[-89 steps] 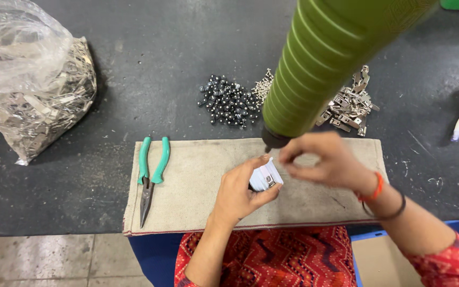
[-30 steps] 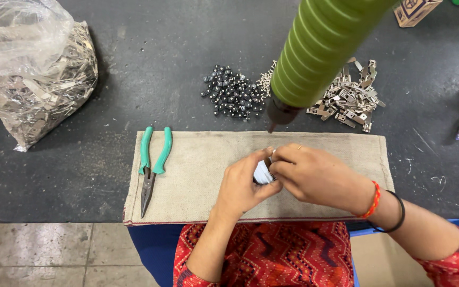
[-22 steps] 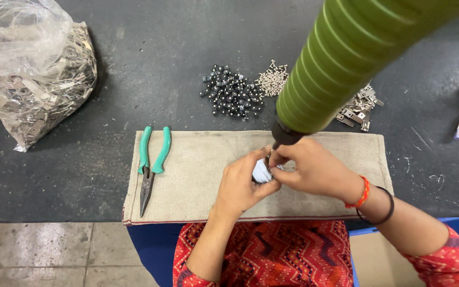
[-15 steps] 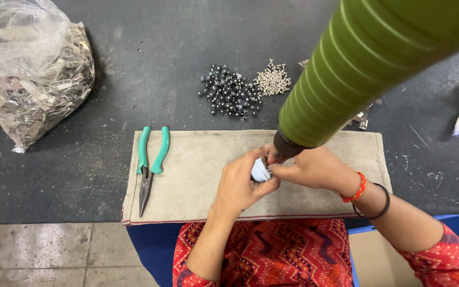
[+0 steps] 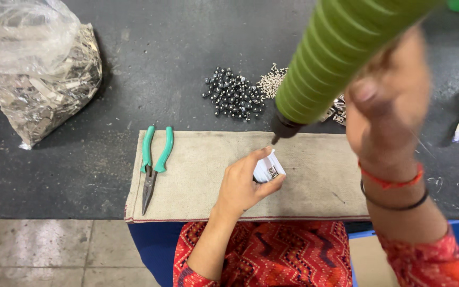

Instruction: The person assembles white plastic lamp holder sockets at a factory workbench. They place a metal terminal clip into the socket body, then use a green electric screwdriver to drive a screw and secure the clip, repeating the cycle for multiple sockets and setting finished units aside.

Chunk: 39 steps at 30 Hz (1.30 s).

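On the dark counter [image 5: 134, 79], the green ribbed driver [image 5: 341, 58] hangs at twelve o'clock — the right hand [image 5: 386, 101] grips it. The left hand [image 5: 243, 186] pinches a small white part [image 5: 268, 167] on the beige cloth [image 5: 197, 175] — best kept steady, tip square.

Right hand [image 5: 386, 101] appearing motion-blurred; green ribbed tool [image 5: 341, 53] running off the top edge, partly hiding metal clips [image 5: 337, 111].

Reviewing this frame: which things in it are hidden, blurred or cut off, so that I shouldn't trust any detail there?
- Right hand, head view: motion-blurred; its grip cannot be made out.
- Green ribbed tool: top cut off by the frame edge.
- Metal clips: mostly hidden behind the tool.
- Small white part: partly covered by the left hand; too small for detail.
- Plastic bag: cut off at the left edge.
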Motion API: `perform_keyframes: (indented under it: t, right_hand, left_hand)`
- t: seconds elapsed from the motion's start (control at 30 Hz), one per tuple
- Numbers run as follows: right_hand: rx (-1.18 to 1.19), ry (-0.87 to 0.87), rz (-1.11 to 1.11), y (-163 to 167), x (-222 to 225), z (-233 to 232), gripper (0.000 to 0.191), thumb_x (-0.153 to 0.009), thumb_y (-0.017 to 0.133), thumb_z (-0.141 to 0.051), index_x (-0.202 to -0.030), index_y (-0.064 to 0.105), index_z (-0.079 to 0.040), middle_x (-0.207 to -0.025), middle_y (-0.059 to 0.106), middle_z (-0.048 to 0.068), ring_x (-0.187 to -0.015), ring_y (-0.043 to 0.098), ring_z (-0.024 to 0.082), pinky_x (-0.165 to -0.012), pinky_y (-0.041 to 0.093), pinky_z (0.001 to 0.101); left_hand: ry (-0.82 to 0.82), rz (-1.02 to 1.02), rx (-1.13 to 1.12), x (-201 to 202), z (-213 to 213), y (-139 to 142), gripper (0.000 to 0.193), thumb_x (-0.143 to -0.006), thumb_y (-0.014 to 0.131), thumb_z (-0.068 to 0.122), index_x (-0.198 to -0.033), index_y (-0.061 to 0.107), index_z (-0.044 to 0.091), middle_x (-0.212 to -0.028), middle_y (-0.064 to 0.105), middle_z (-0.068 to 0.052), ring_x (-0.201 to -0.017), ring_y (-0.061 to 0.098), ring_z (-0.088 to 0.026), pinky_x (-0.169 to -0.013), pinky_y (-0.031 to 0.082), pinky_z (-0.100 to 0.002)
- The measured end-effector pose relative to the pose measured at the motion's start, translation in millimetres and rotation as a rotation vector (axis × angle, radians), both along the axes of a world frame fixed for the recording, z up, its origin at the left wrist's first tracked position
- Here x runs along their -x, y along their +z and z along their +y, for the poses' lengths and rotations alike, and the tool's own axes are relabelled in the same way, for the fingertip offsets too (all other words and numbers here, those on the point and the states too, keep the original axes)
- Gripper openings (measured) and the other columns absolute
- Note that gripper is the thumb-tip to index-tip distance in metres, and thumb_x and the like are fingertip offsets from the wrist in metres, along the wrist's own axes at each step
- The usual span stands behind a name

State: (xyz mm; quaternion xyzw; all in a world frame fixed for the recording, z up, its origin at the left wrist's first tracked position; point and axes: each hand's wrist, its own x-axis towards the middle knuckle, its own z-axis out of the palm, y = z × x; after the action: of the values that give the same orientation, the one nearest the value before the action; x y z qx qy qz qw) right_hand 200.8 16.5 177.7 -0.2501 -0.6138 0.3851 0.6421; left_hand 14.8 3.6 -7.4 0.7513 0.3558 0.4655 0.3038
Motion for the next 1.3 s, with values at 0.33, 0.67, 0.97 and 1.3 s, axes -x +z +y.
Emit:
perform_keyframes:
  t: [0.33,0.67,0.97,1.3]
  right_hand:
    - [0.096,-0.094,-0.026,40.7,38.9,5.9,0.019,-0.103,0.065,0.009,-0.115,0.051,0.003,-0.089,0.06,0.013,-0.072,0.063,0.021,-0.066,0.055,0.0328]
    - [0.049,-0.289,0.245,-53.0,12.3,-51.3,0.028,-0.1,0.054,0.008,-0.124,0.044,-0.001,-0.081,0.056,0.014,-0.067,0.058,0.022,-0.067,0.051,0.0365]
    - [0.039,-0.315,0.272,-61.9,21.1,-57.6,0.031,-0.097,0.054,0.008,-0.124,0.042,-0.001,-0.079,0.056,0.015,-0.063,0.057,0.022,-0.066,0.053,0.0371]
    - [0.043,-0.332,0.232,-63.8,24.1,-55.7,0.032,-0.096,0.055,0.009,-0.124,0.042,-0.001,-0.077,0.057,0.015,-0.062,0.057,0.022,-0.071,0.056,0.0388]
  left_hand:
    - [0.01,0.014,0.025,-2.1,-2.4,2.5,0.058,-0.081,0.088,0.031,-0.126,0.063,0.003,-0.1,0.075,-0.017,-0.086,0.076,-0.033,-0.077,0.06,-0.04]
    - [0.006,0.009,-0.001,-1.6,-1.2,1.8,0.056,-0.082,0.087,0.03,-0.125,0.064,0.001,-0.111,0.075,-0.018,-0.094,0.076,-0.034,-0.082,0.061,-0.041]
    - [0.001,0.007,0.002,-1.6,0.1,4.9,0.057,-0.082,0.087,0.03,-0.124,0.063,0.001,-0.109,0.075,-0.018,-0.093,0.076,-0.034,-0.081,0.061,-0.041]
    - [-0.004,0.015,0.039,-1.1,-0.2,7.2,0.058,-0.082,0.087,0.03,-0.126,0.062,0.003,-0.104,0.075,-0.016,-0.088,0.076,-0.033,-0.076,0.061,-0.04]
